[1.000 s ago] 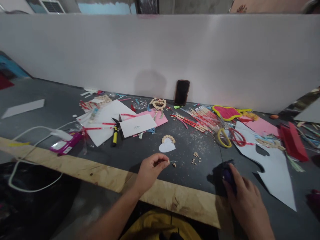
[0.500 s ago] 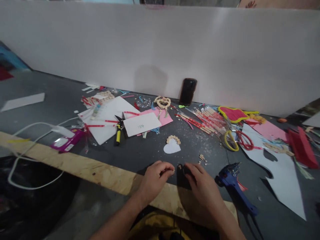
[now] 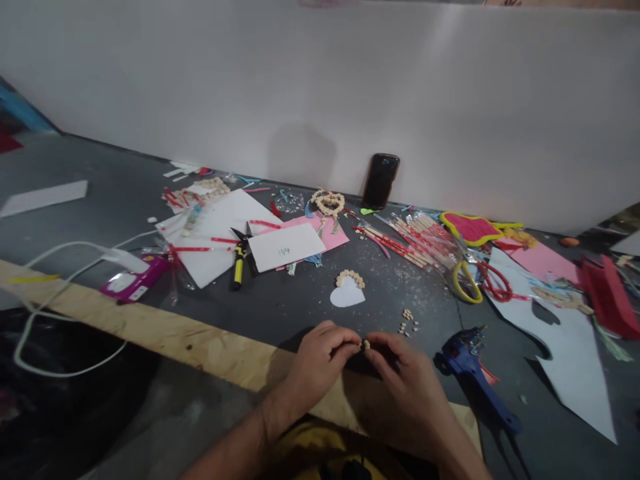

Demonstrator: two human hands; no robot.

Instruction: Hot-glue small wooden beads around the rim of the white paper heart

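My left hand [image 3: 324,353] is closed in a pinch, with a tiny beige wooden piece at its fingertips. Facing it, my right hand [image 3: 403,367] pinches another small beige wooden piece [image 3: 367,345]. The fingertips of both hands nearly meet over the front of the dark table. Just beyond them lies a white paper heart [image 3: 347,297], its upper edge lined with beige wooden pieces [image 3: 350,275]. Several loose wooden pieces [image 3: 407,315] are scattered to the right of the heart. How the pieces in my fingers touch each other is too small to tell.
A blue glue gun [image 3: 477,380] lies to the right, near scissors [image 3: 467,283] and cut white sheet [image 3: 575,373]. Yellow-handled pliers [image 3: 239,263] and a white card [image 3: 286,248] lie left of centre. A phone [image 3: 381,181] leans on the white partition [image 3: 200,87].
My hands have come together, so that the fingertips almost touch; before, a gap lay between them. The view has shifted slightly. The paper heart has stayed in place.
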